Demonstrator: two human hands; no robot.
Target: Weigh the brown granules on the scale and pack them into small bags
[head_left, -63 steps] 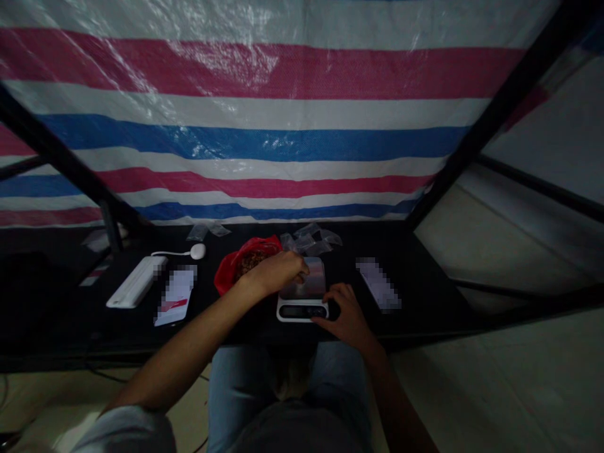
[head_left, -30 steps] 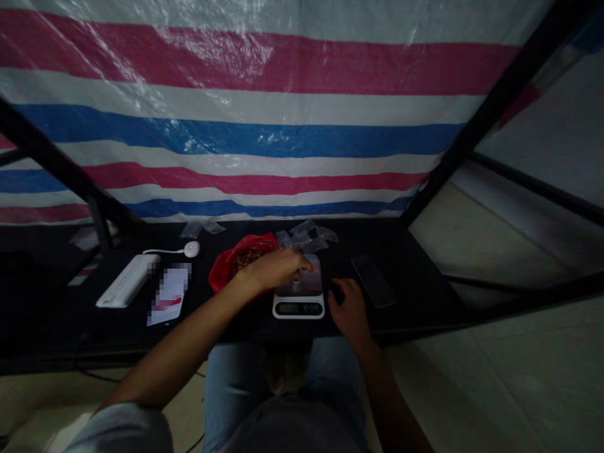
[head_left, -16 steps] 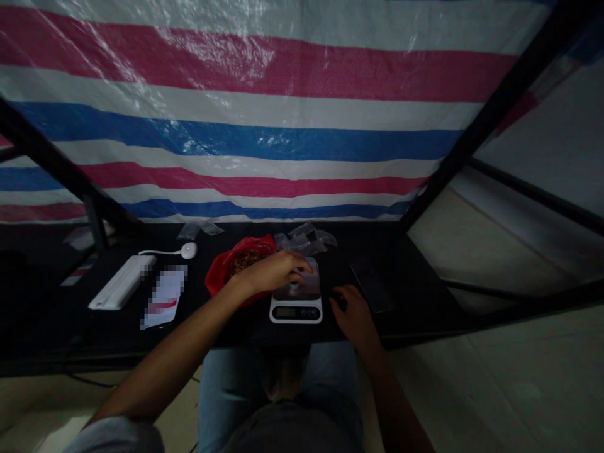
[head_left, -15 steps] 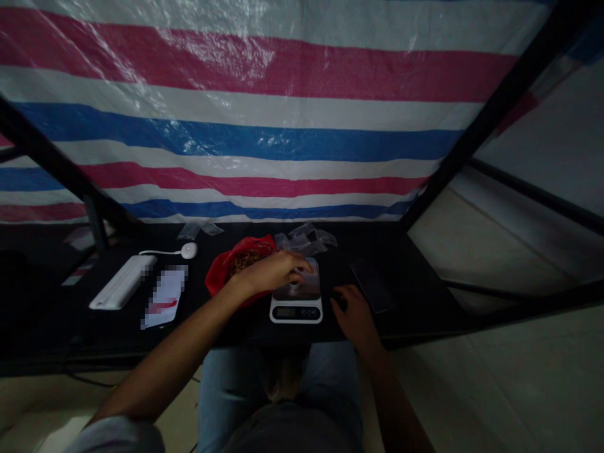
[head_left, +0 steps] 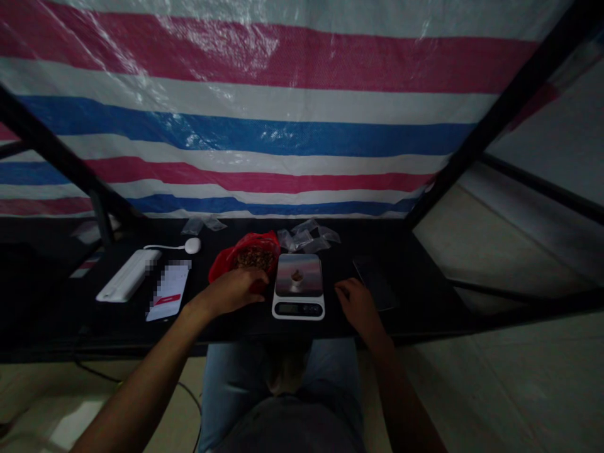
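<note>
Crinkled red plastic bag against left hand, right hand apart beside flat scale

Head cam on the person's head faces fwd & down, over jeans onto black table, left hand & right hand close, striped tarp up top.

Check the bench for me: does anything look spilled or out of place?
Nothing looks spilled or damaged, though the dark tabletop could hide loose bits. One oddity: a small brown pile sits on the digital scale, seemingly with no dish under it.
</note>
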